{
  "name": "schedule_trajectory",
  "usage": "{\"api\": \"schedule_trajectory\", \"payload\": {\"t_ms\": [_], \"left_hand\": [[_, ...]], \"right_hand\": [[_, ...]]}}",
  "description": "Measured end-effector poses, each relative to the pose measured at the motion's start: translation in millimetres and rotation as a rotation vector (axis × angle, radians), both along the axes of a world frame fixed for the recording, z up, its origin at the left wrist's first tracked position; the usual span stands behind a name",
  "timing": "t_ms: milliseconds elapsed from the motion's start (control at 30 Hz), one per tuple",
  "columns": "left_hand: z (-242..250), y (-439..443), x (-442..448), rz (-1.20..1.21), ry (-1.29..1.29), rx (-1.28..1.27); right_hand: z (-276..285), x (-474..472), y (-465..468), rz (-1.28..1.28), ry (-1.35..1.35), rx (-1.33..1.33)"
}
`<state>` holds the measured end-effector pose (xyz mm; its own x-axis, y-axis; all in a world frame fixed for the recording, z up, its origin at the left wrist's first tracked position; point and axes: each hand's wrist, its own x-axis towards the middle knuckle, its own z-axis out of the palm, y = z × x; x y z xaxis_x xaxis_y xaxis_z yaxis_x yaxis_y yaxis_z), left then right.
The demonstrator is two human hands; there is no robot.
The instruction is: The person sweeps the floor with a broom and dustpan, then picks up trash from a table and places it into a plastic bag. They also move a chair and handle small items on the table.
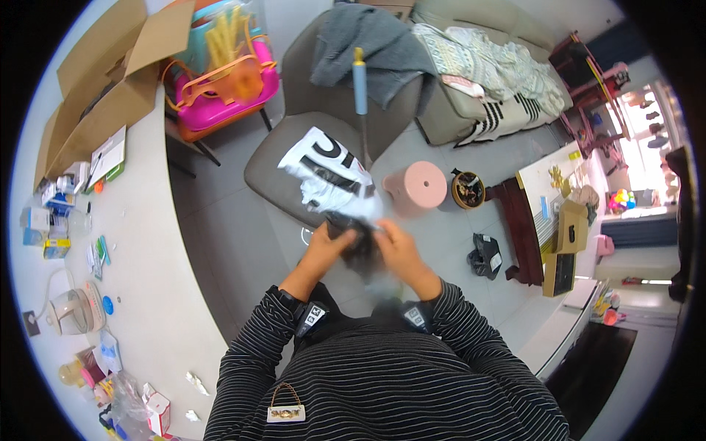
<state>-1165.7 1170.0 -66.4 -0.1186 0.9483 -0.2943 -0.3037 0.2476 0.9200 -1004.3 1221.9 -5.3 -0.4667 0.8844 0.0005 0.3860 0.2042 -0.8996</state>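
My left hand [321,252] grips a crumpled black piece [358,248] of thin material with thumb and fingers, in front of my waist. Pinched at the other side of it is my right hand [401,254]. Motion blurs the black piece, so I cannot tell whether it is plastic or cloth. A white bag-like sheet [331,165] with large black lettering reaches from it over the seat of a grey chair [270,165]. Whether the white and black parts are one thing is unclear.
A blue handle [359,88] stands upright beside the chair. Right of it are a pink stool [424,184], a round bin [468,189] and a black plastic bag [486,256] on the floor. A white table [160,264] with an electric kettle [69,311] runs along the left.
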Motion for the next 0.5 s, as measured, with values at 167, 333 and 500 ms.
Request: {"api": "schedule_trajectory", "payload": {"t_ms": [167,333,500], "left_hand": [[9.4,18.4,56.9,0.002,-0.494,-0.094],[21.8,40.5,156.2,0.064,-0.714,-0.234],[36.7,52.8,262.5,-0.218,-0.343,-0.3]], "right_hand": [[-33.2,134.4,46.8,-0.449,-0.19,0.193],[-41.0,261.8,54.9,-0.456,-0.071,-0.346],[-14.7,310.6,49.6,-0.194,0.513,-0.473]]}}
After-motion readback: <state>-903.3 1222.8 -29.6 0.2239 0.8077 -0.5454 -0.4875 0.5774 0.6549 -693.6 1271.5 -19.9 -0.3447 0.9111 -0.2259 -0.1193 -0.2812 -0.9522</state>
